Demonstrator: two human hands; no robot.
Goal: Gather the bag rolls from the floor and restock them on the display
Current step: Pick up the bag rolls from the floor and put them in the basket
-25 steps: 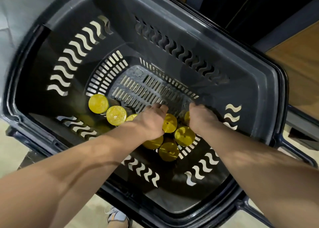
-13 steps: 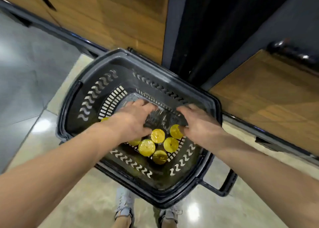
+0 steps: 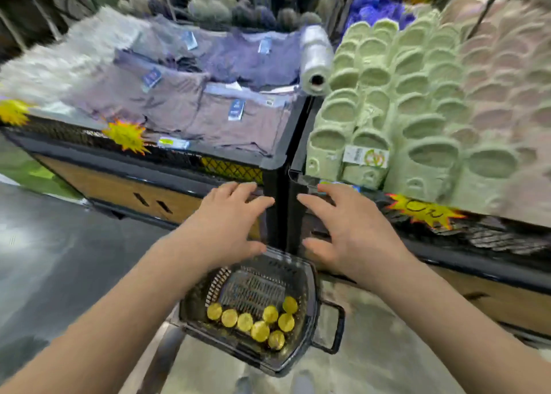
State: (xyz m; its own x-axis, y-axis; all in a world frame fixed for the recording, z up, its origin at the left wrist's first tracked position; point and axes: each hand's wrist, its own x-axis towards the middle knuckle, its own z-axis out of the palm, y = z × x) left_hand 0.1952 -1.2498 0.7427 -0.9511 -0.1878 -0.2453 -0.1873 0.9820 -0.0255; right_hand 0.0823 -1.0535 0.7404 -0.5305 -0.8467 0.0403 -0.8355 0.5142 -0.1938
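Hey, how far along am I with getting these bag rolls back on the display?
Gathering looks done: several yellow-ended rolls lie in the basket on the floor. Nothing is in hand; the left hand and right hand are open and empty above it. Restocking is left: only one clear roll lies on the display, between the folded clothes and green slippers.
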